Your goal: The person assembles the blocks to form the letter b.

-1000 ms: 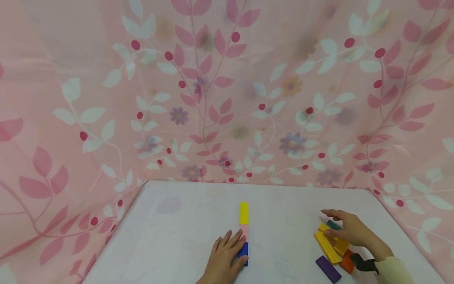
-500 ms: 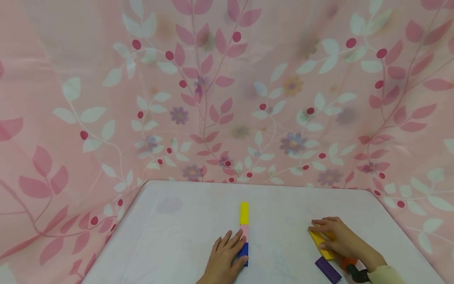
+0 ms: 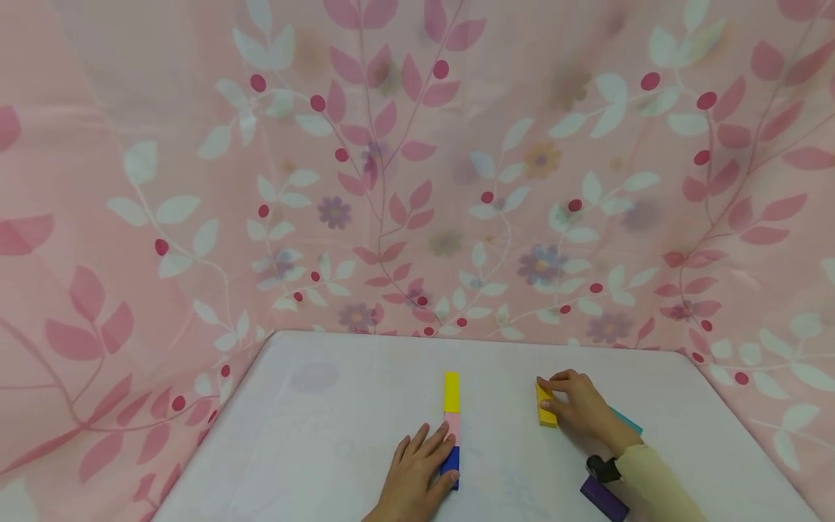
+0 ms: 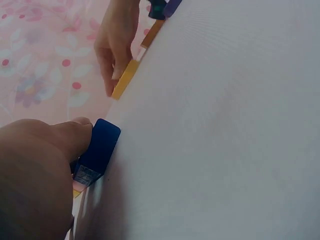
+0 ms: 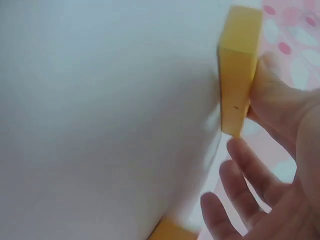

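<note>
In the head view, a bright yellow block [image 3: 451,392], a pink block [image 3: 452,426] and a blue block [image 3: 451,464] form a straight row, end to end. My left hand [image 3: 412,475] lies on the near part of this row with fingers extended and spread, the thumb against the blue block. To the right, my right hand [image 3: 583,407] pinches a long golden-yellow block [image 3: 546,415] between thumb and fingers. The right wrist view shows that block [image 5: 239,75] standing on its narrow side along the white surface, its other fingers loose below it.
A purple block [image 3: 604,499] lies near the front right, and a teal block [image 3: 628,421] shows behind my right wrist. Another yellow-orange block [image 4: 152,34] lies behind the right hand. The white table [image 3: 313,442] meets a pink floral curtain [image 3: 417,181] at the back.
The right hand has gone from over the pile of blocks, taken hold of a golden-yellow block and moved it left toward the row. The left hand has stayed in place on the row.
</note>
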### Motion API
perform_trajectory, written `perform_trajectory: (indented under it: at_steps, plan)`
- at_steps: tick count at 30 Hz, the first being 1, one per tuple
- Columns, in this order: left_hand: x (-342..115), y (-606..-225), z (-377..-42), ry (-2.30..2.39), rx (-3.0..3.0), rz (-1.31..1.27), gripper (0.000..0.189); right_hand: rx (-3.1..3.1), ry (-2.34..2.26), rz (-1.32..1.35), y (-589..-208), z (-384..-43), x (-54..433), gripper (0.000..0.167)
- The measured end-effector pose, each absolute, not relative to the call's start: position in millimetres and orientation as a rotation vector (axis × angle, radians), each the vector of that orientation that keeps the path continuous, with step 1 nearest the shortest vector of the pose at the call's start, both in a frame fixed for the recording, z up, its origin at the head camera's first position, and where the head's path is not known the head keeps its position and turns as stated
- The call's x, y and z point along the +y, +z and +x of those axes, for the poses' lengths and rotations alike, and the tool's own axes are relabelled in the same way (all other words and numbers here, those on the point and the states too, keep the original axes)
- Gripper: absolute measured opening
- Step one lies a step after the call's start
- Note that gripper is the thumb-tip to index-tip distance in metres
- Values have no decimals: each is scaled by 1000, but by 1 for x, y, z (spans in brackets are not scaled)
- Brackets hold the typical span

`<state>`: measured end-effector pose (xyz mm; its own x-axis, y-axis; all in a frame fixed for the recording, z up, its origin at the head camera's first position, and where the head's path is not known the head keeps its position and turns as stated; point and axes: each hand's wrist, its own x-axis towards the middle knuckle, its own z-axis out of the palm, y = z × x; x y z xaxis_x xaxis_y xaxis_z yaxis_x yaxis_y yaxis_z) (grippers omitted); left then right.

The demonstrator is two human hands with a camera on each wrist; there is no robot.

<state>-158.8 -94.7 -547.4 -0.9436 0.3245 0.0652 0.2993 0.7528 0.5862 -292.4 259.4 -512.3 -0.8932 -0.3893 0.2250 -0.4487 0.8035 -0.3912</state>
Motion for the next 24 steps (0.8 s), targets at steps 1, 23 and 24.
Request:
perform_trajectory:
  at_steps: [1, 23, 24]
  plan:
    - [-95, -547, -159, 958, 2902, 517, 61, -2859, 662, 651, -513, -296, 255, 46]
    - [-95, -547, -162, 942, 2883, 498, 62, -2903, 598, 538, -511, -359, 165, 43]
    - [-95, -547, -163, 950, 2868, 492, 62, -2906, 596, 528, -511, -360, 161, 43]
